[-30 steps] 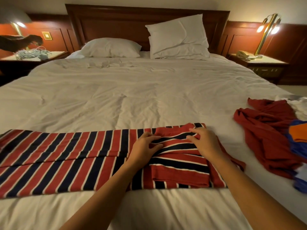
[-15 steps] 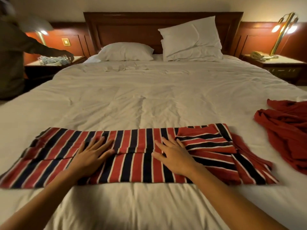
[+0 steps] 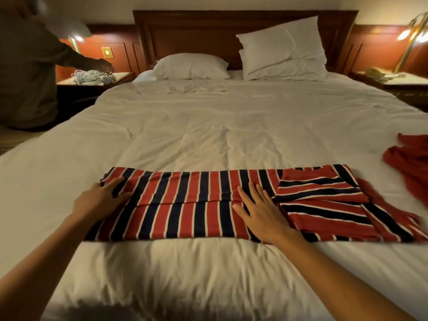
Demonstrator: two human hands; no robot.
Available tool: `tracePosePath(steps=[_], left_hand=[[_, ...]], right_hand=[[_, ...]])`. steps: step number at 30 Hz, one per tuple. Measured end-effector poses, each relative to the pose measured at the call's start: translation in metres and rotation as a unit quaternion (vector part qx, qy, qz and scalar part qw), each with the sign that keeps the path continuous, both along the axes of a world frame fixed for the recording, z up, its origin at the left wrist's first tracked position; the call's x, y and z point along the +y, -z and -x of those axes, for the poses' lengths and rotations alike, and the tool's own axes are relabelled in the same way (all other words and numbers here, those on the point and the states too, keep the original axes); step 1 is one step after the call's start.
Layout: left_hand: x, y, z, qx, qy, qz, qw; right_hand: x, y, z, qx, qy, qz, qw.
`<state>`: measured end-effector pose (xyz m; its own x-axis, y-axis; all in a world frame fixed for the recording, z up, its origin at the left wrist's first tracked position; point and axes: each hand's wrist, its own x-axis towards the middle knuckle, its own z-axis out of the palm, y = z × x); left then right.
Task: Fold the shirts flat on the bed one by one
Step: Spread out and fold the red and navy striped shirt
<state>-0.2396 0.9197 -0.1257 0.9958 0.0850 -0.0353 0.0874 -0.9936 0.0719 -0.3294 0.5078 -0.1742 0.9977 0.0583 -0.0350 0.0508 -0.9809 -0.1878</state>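
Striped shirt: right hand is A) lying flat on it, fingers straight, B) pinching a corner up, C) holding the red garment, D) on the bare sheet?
A: the right hand lies palm-down with straight fingers on the striped shirt, just left of its folded-over end.

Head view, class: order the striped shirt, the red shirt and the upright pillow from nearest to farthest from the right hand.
1. Striped shirt: under the right hand, touching it.
2. Red shirt: right edge of the bed.
3. Upright pillow: far end, against the headboard.
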Motion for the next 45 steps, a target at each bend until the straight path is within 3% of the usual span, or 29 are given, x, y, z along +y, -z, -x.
tracePosePath(steps=[2, 4, 8, 10, 12, 14, 16, 19, 20, 21, 22, 24, 25, 27, 29, 32, 39, 45], left_hand=[[0.001, -0.001, -0.001, -0.007, 0.018, 0.043, 0.999], [0.004, -0.005, -0.001, 0.008, 0.014, 0.145, 0.989], [0.005, -0.034, 0.003, 0.051, 0.004, 0.398, 0.916], [-0.006, -0.057, 0.008, 0.063, 0.023, 0.442, 0.895], [-0.030, -0.080, 0.010, 0.088, 0.043, 0.471, 0.877], [-0.069, -0.098, 0.011, 0.093, 0.087, 0.479, 0.869], [-0.126, -0.109, 0.020, 0.083, 0.160, 0.478, 0.860], [-0.214, -0.112, 0.042, 0.194, 0.209, 0.546, 0.788], [-0.237, -0.106, 0.045, 0.233, 0.216, 0.545, 0.776], [-0.256, -0.100, 0.047, 0.242, 0.223, 0.529, 0.782], [-0.268, -0.091, 0.048, 0.216, 0.230, 0.492, 0.811], [-0.275, -0.069, 0.047, 0.090, 0.248, 0.352, 0.898], [-0.271, -0.055, 0.047, 0.035, 0.251, 0.270, 0.929], [-0.255, -0.023, 0.050, 0.020, 0.255, 0.155, 0.954], [-0.240, 0.004, 0.052, 0.055, 0.238, 0.106, 0.964], [-0.234, 0.021, 0.050, 0.046, 0.220, 0.113, 0.968], [-0.244, 0.024, 0.053, 0.062, 0.193, 0.078, 0.976], [-0.232, 0.024, 0.048, 0.064, 0.200, 0.047, 0.976]], right_hand=[[0.000, 0.000, 0.000, -0.002, -0.002, -0.011, 1.000], [-0.001, 0.001, 0.000, -0.002, -0.001, -0.011, 1.000], [-0.003, 0.002, -0.001, 0.012, 0.005, -0.018, 1.000], [-0.003, -0.003, 0.000, 0.024, 0.014, -0.081, 0.996], [-0.002, -0.011, 0.003, -0.004, 0.026, -0.226, 0.974], [-0.002, -0.022, 0.006, -0.072, 0.055, -0.383, 0.919], [-0.005, -0.034, 0.009, -0.094, 0.112, -0.538, 0.830], [-0.019, -0.055, 0.013, 0.021, 0.211, -0.718, 0.663], [-0.025, -0.060, 0.016, 0.063, 0.218, -0.722, 0.653], [-0.032, -0.062, 0.017, 0.091, 0.223, -0.709, 0.663], [-0.037, -0.062, 0.019, 0.105, 0.230, -0.689, 0.679], [-0.041, -0.059, 0.022, 0.101, 0.239, -0.652, 0.712], [-0.041, -0.057, 0.023, 0.083, 0.235, -0.622, 0.742], [-0.036, -0.056, 0.022, 0.033, 0.225, -0.544, 0.808], [-0.031, -0.060, 0.019, -0.012, 0.227, -0.493, 0.840], [-0.040, -0.070, 0.013, -0.079, 0.219, -0.443, 0.866], [-0.057, -0.073, 0.023, -0.075, 0.148, -0.220, 0.961], [-0.071, -0.077, 0.029, -0.138, 0.148, -0.022, 0.979]])
